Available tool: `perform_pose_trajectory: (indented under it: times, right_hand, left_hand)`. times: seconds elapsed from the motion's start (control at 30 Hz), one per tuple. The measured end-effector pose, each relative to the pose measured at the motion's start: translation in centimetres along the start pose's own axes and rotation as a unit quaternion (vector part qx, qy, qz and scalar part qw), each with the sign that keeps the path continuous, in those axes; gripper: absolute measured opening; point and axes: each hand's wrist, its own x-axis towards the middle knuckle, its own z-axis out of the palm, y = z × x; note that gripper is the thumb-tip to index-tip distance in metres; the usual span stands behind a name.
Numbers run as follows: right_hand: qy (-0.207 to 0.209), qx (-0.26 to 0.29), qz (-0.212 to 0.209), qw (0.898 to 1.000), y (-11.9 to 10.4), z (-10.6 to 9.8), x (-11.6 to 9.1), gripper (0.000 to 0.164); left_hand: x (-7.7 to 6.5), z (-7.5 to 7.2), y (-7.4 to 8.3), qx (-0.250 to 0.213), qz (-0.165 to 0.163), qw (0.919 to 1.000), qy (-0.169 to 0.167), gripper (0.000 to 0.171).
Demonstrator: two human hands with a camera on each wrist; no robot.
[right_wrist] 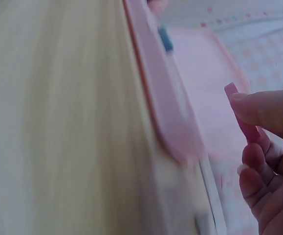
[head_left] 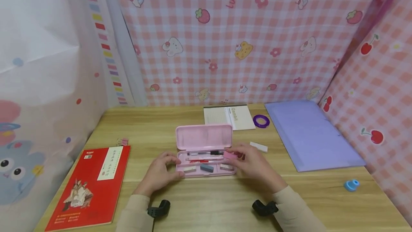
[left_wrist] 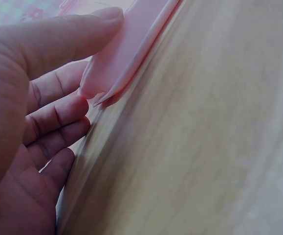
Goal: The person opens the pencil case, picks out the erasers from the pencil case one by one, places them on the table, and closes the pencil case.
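Note:
A pink pencil case (head_left: pixel 206 174) lies with its lid (head_left: pixel 204 137) raised. Inside are a black-and-clear pen (head_left: pixel 206 153), a red pen (head_left: pixel 199 161), a pink pen and several small blocks in the front compartments, one of them a dark blue block (head_left: pixel 206 168). My left hand (head_left: pixel 162 173) holds the case's left end, the thumb on its front edge (left_wrist: pixel 126 54) and the fingers around the end. Between thumb and fingers, my right hand (head_left: pixel 252 160) pinches a flat pink eraser (right_wrist: pixel 242 115) above the case's right end.
A red book (head_left: pixel 93 189) and a pink binder clip (head_left: pixel 122 141) lie left. Behind the case are a notepad (head_left: pixel 215 115) and purple tape roll (head_left: pixel 261 121). To the right are a white block (head_left: pixel 259 147), a lilac folder (head_left: pixel 312 135) and a blue cone-shaped piece (head_left: pixel 351 185).

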Motion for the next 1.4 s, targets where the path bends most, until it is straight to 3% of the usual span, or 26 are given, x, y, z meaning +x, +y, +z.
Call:
perform_pose_trajectory:
  times: [0.23, 0.43, 1.4]
  right_hand:
    - [-0.003, -0.042, 0.047, 0.998, 3.8, -2.2, -2.6, 0.028]
    - [-0.017, -0.046, 0.063, 0.997, 5.5, -2.7, -3.8, 0.023]
    - [-0.010, -0.045, 0.091, 0.995, 5.2, -2.0, -3.3, 0.016]
  left_hand:
    - [0.0, -0.2, 0.0, 0.003, -0.001, 1.0000, 0.000, 0.037]
    - [-0.1, -0.3, 0.0, 0.003, 0.003, 1.0000, 0.000, 0.037]
    - [0.0, 0.0, 0.1, -0.003, -0.002, 1.0000, -0.004, 0.037]
